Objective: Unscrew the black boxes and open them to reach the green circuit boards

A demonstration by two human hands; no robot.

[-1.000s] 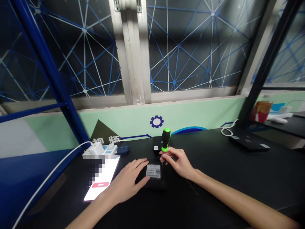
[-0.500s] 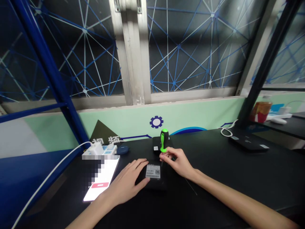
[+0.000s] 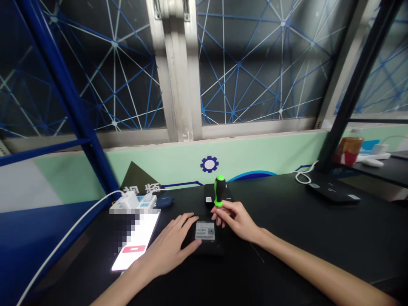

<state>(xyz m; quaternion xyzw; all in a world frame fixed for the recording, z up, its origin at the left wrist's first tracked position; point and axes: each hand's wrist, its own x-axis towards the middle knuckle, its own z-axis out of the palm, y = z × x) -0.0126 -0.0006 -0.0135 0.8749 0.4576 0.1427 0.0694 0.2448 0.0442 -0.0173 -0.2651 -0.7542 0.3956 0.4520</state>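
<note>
A small black box (image 3: 208, 244) with a white label lies on the black table (image 3: 287, 238). My left hand (image 3: 170, 246) rests flat on its left side, fingers stretched out. My right hand (image 3: 237, 219) pinches the lower end of a black and green screwdriver (image 3: 219, 190) that stands upright, its tip down at the box's far right corner. A second small black box (image 3: 212, 193) sits just behind the screwdriver.
A lit phone (image 3: 137, 244) lies left of my left hand. Behind it is a white power strip (image 3: 134, 202) with a white cable running off left. A flat black device (image 3: 333, 189) and a white cord sit at the right. A blue frame post rises on the left.
The screwdriver has sunk a little lower and turned in my right fingers. My left hand has stayed on the box.
</note>
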